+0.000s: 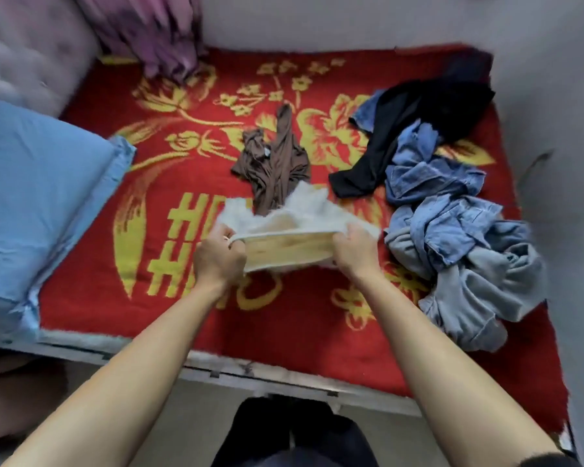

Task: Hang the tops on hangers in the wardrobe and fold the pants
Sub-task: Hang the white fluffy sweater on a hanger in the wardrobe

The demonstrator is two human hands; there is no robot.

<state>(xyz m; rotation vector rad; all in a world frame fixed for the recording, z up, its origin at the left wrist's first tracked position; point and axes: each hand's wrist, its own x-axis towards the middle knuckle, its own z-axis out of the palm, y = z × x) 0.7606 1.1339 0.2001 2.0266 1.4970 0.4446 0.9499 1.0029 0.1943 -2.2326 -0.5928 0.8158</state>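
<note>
I hold a fluffy white top stretched above the red bed. My left hand grips its left edge and my right hand grips its right edge, with the cream inside of the hem facing me. Just beyond it a crumpled brown top lies on the blanket. At the right sits a heap of clothes: a black garment, blue denim pieces and grey pants. No hanger or wardrobe is in view.
A red blanket with yellow flowers covers the bed. A blue pillow lies at the left, and a purple cloth hangs at the back left. The bed's front edge runs just before my legs.
</note>
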